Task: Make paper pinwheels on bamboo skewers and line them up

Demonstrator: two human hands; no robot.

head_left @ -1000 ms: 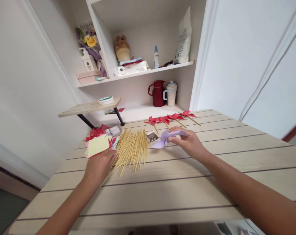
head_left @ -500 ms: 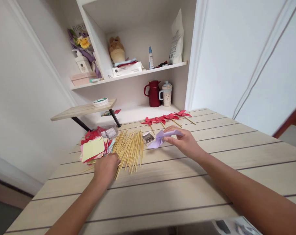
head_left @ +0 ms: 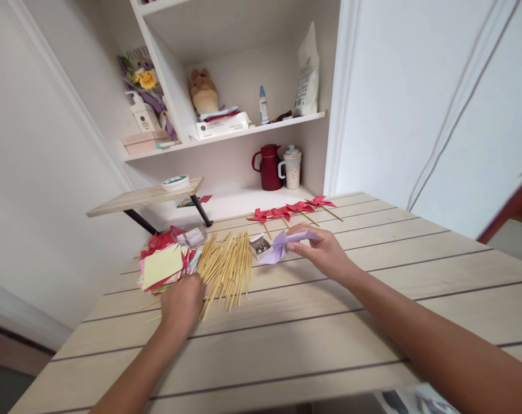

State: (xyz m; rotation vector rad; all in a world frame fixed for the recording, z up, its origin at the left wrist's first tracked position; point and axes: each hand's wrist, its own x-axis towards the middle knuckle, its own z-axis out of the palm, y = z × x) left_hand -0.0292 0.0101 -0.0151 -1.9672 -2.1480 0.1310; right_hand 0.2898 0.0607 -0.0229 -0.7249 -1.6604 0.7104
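Right grip (head_left: 325, 253) pinching folded lilac paper pinwheel (head_left: 282, 244), left grip (head_left: 183, 299) state unclear, on bamboo sticks (head_left: 226, 267)

Matt wood-grain table (head_left: 313, 322), pale wooden sticks (head_left: 226, 267), lilac paper pinwheel (head_left: 278, 246).

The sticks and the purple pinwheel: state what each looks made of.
Sticks: thin, pale yellow and matt, apparently bamboo or wood skewers; the left hand rests at the pile's near end. Purple pinwheel: thin lilac paper, matt, with folded creased vanes, pinched by the right hand.
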